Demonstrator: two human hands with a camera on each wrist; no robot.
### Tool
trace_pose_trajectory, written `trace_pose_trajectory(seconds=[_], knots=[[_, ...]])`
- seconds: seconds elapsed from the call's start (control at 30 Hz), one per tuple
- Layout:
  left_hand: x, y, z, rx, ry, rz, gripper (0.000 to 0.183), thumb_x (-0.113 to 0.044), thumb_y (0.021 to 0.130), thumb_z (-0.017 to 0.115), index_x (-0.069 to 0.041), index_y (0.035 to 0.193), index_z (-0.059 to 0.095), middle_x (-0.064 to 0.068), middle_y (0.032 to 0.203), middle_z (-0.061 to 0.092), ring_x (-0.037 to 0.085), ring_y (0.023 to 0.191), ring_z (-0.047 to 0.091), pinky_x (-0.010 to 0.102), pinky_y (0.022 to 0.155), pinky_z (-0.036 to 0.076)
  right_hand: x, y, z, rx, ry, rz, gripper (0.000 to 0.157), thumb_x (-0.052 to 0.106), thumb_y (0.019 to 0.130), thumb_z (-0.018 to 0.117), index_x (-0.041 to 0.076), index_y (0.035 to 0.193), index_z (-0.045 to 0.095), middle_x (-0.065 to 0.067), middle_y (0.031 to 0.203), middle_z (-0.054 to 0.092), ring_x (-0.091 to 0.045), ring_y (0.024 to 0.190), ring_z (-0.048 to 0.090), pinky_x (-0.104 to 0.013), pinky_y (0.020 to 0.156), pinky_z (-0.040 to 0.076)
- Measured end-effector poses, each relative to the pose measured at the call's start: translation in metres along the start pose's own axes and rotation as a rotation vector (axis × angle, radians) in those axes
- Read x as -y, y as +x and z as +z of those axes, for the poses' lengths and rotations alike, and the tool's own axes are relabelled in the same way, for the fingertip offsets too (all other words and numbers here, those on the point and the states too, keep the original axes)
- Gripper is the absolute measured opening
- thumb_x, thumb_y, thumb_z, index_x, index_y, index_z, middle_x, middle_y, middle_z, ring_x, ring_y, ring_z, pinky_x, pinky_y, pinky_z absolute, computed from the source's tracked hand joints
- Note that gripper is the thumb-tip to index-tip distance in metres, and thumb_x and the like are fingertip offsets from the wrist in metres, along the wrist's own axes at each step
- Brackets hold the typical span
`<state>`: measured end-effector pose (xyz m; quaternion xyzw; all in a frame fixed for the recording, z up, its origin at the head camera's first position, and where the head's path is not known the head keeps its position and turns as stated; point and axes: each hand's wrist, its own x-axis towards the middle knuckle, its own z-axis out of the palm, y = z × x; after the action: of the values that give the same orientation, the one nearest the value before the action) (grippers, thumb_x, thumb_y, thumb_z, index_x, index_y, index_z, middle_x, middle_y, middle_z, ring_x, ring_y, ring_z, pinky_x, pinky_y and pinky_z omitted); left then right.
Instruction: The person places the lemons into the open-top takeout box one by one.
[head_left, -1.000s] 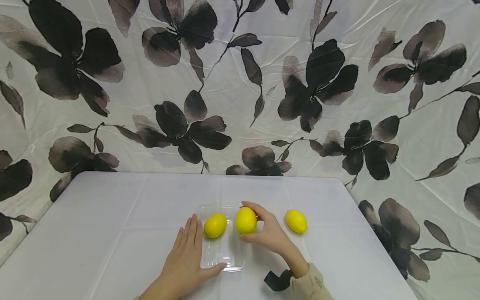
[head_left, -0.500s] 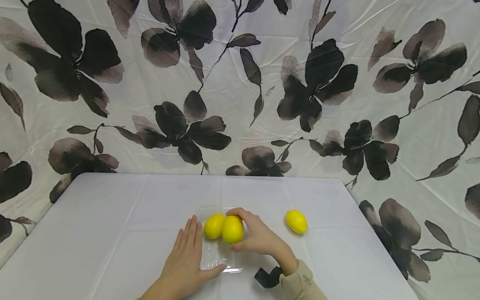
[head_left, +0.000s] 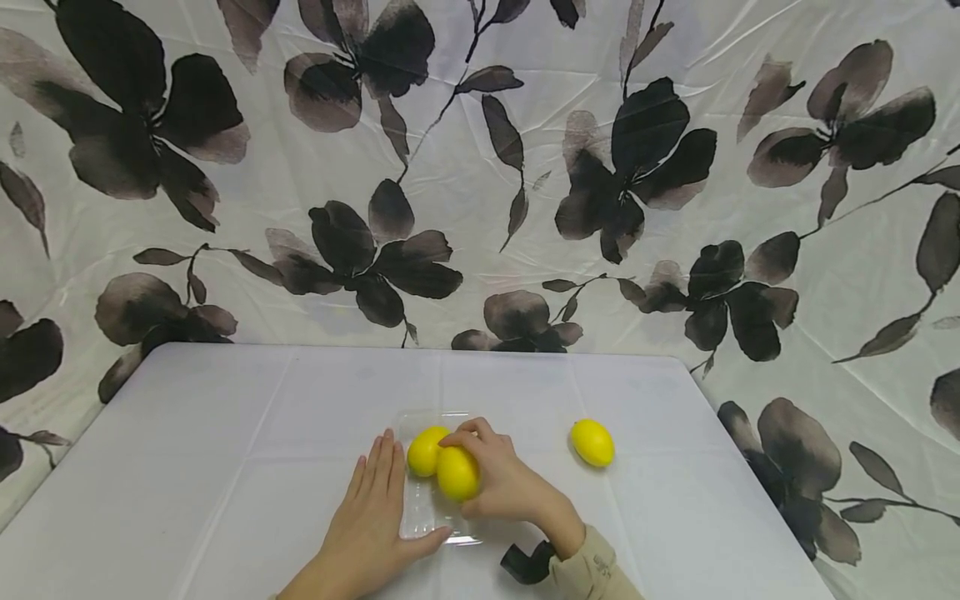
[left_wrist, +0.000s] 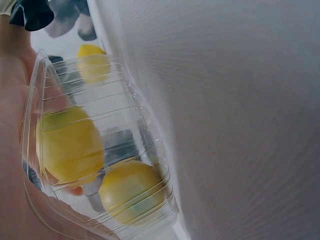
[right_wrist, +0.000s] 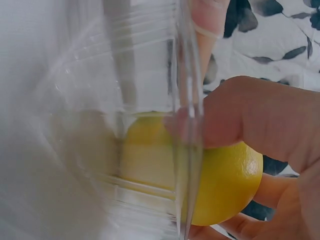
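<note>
The right hand [head_left: 513, 485] has its fingers and thumb clamped on a lemon [head_left: 457, 475], partly down in a clear box [head_left: 463, 540]. Another lemon [head_left: 423, 452] sits inside. The left hand [head_left: 371, 517], fingers straight, lies along the box's left edge. One more lemon [head_left: 592, 442] is toward the table's right edge.

Clear container [head_left: 435, 513]: upright | yellow lemon [head_left: 424, 452]: inside | gripped lemon [head_left: 456, 476]: partly below rim
</note>
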<state>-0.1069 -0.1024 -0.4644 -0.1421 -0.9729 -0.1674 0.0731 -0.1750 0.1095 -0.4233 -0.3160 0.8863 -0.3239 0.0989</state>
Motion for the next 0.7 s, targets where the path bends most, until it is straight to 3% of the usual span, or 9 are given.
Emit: trace_pose_trajectory(seconds=[0.37,0.57,0.7], knots=[[0.001,-0.001,0.001,-0.055,0.002,0.028,0.122,-0.084,0.078,0.051,0.012,0.150,0.028,0.027,0.161,0.012,0.039,0.149,0.014,0.054,0.119,0.017,0.006,0.000,0.005,0.020,-0.075,-0.049,0.077,0.003,0.059,0.082,0.024,0.130,0.060,0.004,0.130,0.044,-0.019,0.119,0.043,-0.044,0.104,0.032],[0.001,0.000,0.000,-0.031,-0.002,0.017,0.123,-0.084,0.078,0.050,0.012,0.151,0.025,0.026,0.162,0.009,0.038,0.150,0.011,0.051,0.121,0.012,0.007,0.002,0.012,0.000,-0.163,-0.067,0.075,0.004,0.057,0.083,0.023,0.127,0.061,0.003,0.127,0.046,-0.020,0.118,0.046,-0.045,0.105,0.030],[0.001,0.000,0.000,-0.033,-0.011,0.023,0.122,-0.082,0.079,0.053,0.013,0.150,0.026,0.027,0.162,0.010,0.039,0.150,0.012,0.054,0.119,0.016,0.007,0.003,0.017,-0.016,-0.227,-0.056,0.075,0.007,0.057,0.084,0.023,0.126,0.062,0.003,0.125,0.047,-0.019,0.119,0.047,-0.048,0.109,0.028]])
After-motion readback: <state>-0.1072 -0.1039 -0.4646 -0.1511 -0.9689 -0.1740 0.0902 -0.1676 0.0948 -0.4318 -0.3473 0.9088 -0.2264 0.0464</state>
